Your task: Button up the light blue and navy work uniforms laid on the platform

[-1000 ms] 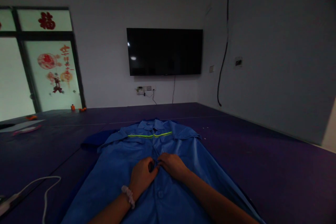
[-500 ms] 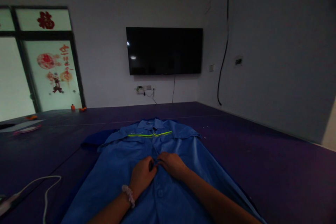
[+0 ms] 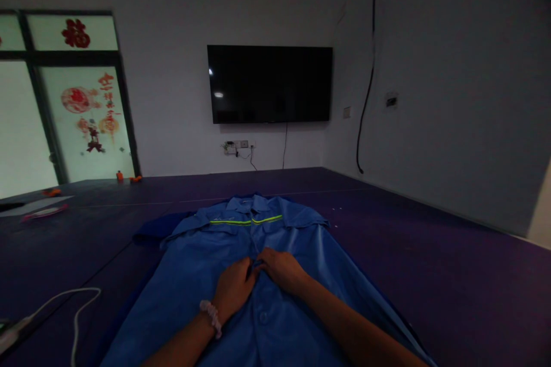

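A blue work shirt (image 3: pixel 206 275) with a yellow-green reflective stripe across the chest lies flat on a dark purple surface (image 3: pixel 430 264), collar away from me. My left hand (image 3: pixel 232 287), with a pale beaded bracelet on the wrist, and my right hand (image 3: pixel 282 268) meet at the shirt's front placket, mid-chest. The fingers of both hands are curled and pinch the placket fabric where they touch. A button shows on the placket just below the hands.
A white cable (image 3: pixel 73 304) curls at the lower left edge. Flat pale items and small orange objects (image 3: pixel 51 192) lie far left. A black wall screen (image 3: pixel 270 85) hangs ahead, and a window with red decorations (image 3: pixel 86 109) is at the left.
Nothing has visibly moved apart from a slight camera shift; both hands stay pinched at the same spot on the placket.
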Demonstrator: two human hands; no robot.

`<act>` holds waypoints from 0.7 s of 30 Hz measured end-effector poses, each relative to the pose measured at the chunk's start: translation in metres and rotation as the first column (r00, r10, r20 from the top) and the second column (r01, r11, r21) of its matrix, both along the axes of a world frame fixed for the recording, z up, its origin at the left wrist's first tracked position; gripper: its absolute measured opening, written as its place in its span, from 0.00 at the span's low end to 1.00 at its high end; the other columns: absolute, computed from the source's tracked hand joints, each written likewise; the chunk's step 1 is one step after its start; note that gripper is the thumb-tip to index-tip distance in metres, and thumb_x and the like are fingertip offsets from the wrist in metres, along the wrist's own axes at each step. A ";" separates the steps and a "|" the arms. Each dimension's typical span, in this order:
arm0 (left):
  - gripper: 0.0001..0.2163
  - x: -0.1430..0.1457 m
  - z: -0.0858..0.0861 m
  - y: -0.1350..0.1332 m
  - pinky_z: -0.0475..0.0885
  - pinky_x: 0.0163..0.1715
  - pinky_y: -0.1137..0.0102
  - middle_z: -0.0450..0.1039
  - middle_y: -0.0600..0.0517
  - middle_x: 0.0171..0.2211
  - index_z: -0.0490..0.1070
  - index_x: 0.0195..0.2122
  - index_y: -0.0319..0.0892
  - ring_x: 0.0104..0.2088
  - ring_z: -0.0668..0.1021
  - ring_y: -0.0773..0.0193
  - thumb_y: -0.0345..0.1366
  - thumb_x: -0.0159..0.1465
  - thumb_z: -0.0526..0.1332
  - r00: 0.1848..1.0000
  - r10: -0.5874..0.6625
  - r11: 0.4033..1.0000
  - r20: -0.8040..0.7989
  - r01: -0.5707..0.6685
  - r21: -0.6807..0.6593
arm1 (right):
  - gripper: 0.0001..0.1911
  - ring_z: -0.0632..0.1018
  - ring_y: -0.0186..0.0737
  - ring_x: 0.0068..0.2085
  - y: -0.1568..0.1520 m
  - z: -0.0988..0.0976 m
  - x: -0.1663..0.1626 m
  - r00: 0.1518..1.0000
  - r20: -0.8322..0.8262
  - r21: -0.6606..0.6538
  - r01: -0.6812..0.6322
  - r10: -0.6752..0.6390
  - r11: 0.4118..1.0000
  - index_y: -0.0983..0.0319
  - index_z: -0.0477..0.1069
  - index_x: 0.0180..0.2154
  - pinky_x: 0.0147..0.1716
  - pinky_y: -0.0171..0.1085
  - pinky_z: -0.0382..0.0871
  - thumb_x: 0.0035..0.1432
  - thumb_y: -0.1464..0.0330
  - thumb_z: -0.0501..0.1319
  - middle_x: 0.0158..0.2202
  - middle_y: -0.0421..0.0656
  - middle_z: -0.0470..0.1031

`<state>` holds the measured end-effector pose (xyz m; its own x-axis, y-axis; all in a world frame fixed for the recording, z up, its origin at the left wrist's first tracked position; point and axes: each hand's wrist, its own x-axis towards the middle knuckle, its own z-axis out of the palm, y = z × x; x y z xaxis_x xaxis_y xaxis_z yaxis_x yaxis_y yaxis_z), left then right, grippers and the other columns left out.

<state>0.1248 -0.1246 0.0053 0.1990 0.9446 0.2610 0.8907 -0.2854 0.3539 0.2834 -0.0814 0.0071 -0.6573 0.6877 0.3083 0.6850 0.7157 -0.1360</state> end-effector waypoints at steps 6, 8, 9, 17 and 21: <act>0.14 0.000 0.001 0.001 0.60 0.28 0.73 0.73 0.49 0.33 0.66 0.35 0.41 0.32 0.74 0.64 0.42 0.64 0.45 0.999 -0.011 1.000 -0.045 0.011 -0.010 | 0.14 0.74 0.42 0.40 0.000 0.000 0.000 1.000 0.001 -0.003 0.020 -0.020 1.000 0.62 0.66 0.44 0.38 0.36 0.65 0.60 0.67 0.48 0.43 0.47 0.72; 0.14 -0.001 0.001 0.001 0.61 0.29 0.73 0.73 0.49 0.33 0.66 0.35 0.41 0.32 0.74 0.64 0.42 0.64 0.45 0.998 -0.018 1.000 -0.056 0.017 -0.017 | 0.14 0.74 0.43 0.41 -0.001 0.001 0.000 1.000 0.003 -0.011 0.021 -0.021 1.000 0.62 0.66 0.45 0.39 0.36 0.66 0.60 0.67 0.47 0.43 0.48 0.72; 0.13 -0.001 0.001 0.001 0.61 0.29 0.73 0.73 0.49 0.33 0.66 0.35 0.41 0.33 0.74 0.64 0.42 0.64 0.45 0.998 -0.020 1.000 -0.061 0.019 -0.018 | 0.14 0.74 0.43 0.41 -0.001 0.001 0.000 1.000 0.006 -0.015 0.024 -0.024 1.000 0.62 0.66 0.45 0.39 0.37 0.66 0.60 0.67 0.47 0.44 0.48 0.72; 0.13 -0.003 0.000 0.003 0.61 0.29 0.72 0.73 0.48 0.35 0.66 0.34 0.41 0.33 0.75 0.64 0.40 0.64 0.45 0.996 -0.036 0.999 -0.080 0.034 -0.031 | 0.15 0.74 0.42 0.43 -0.007 0.007 -0.002 0.998 0.026 -0.041 0.059 -0.058 0.997 0.62 0.67 0.45 0.42 0.37 0.65 0.60 0.67 0.48 0.44 0.47 0.72; 0.12 -0.003 0.000 0.003 0.61 0.29 0.72 0.73 0.48 0.35 0.66 0.34 0.41 0.33 0.75 0.64 0.39 0.64 0.45 0.996 -0.049 0.999 -0.081 0.047 -0.027 | 0.14 0.74 0.42 0.42 -0.011 0.010 -0.001 0.998 0.020 -0.038 0.068 -0.067 0.997 0.61 0.67 0.44 0.41 0.38 0.66 0.60 0.67 0.48 0.43 0.46 0.73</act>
<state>0.1219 -0.1220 0.0057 0.2636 0.9396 0.2182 0.9025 -0.3201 0.2880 0.2819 -0.0921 0.0173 -0.6143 0.7419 0.2686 0.7343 0.6621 -0.1494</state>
